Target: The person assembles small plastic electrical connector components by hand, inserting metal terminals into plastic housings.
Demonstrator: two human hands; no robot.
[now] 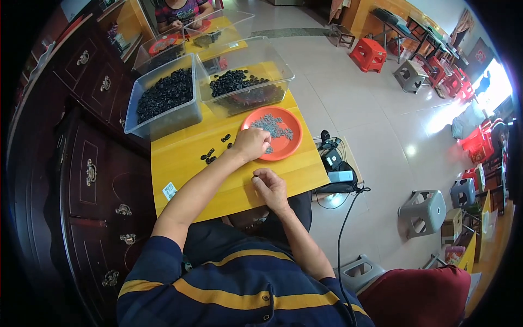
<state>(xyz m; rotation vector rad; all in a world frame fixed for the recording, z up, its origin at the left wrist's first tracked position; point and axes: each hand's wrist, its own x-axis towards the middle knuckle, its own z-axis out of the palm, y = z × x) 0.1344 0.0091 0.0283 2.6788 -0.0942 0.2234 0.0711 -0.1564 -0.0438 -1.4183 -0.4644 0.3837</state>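
Observation:
My left hand (252, 144) reaches over the left rim of an orange-red plate (283, 152), its fingers curled together. What they hold, if anything, is hidden. Small grey metal-looking pieces (275, 126) lie scattered in the plate. Nearer to me, over the yellow table (218, 188), my right hand (272, 189) is closed in a pinch. A dark bit shows at its fingertips, too small to name. Left of the plate lie several loose black, glossy, rounded pieces (208, 157).
Beyond the hands, two clear plastic bins (162, 121) (246, 103) hold many black pieces. A dark wooden cabinet (90, 169) borders the table's left. Black devices with cables (333, 159) sit off the right edge. Another person (182, 13) sits at the far end.

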